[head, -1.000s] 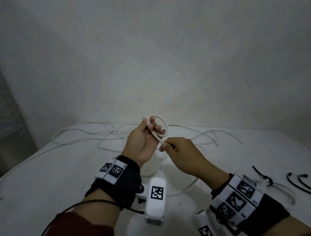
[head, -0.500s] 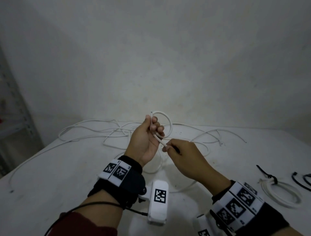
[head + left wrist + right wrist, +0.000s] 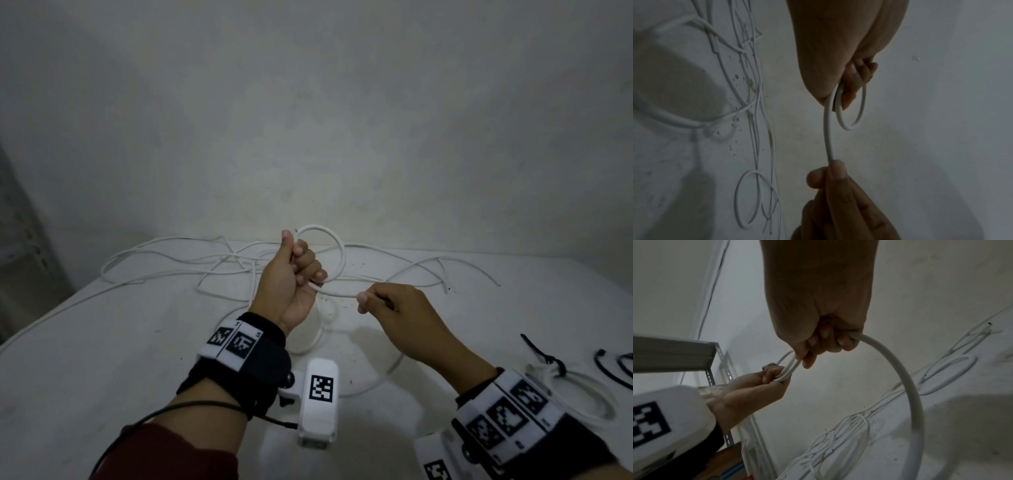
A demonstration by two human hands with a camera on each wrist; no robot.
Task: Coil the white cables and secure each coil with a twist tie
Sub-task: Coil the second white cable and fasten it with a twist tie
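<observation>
My left hand [image 3: 298, 270] is raised above the table and grips a small loop of white cable [image 3: 337, 245], its cut end sticking up by the thumb. From that fist the cable runs right to my right hand [image 3: 371, 299], which pinches it between thumb and forefinger. In the left wrist view the loop [image 3: 857, 116] hangs from the left hand's fingers [image 3: 855, 81] and the right hand's fingertips [image 3: 835, 170] hold the strand below. In the right wrist view the cable [image 3: 906, 382] arcs from the right hand [image 3: 824, 344] down toward the table.
Several loose white cables [image 3: 191, 263] lie tangled across the back of the white table [image 3: 102, 359]. A finished coil [image 3: 582, 394] bound with a black tie [image 3: 544, 356] lies at the right, with spare black ties [image 3: 613, 373] beside it. A metal shelf [image 3: 674, 352] stands left.
My right hand has slid away to the right along the cable, opening a gap from the left hand. The left hand keeps its grip on the loop.
</observation>
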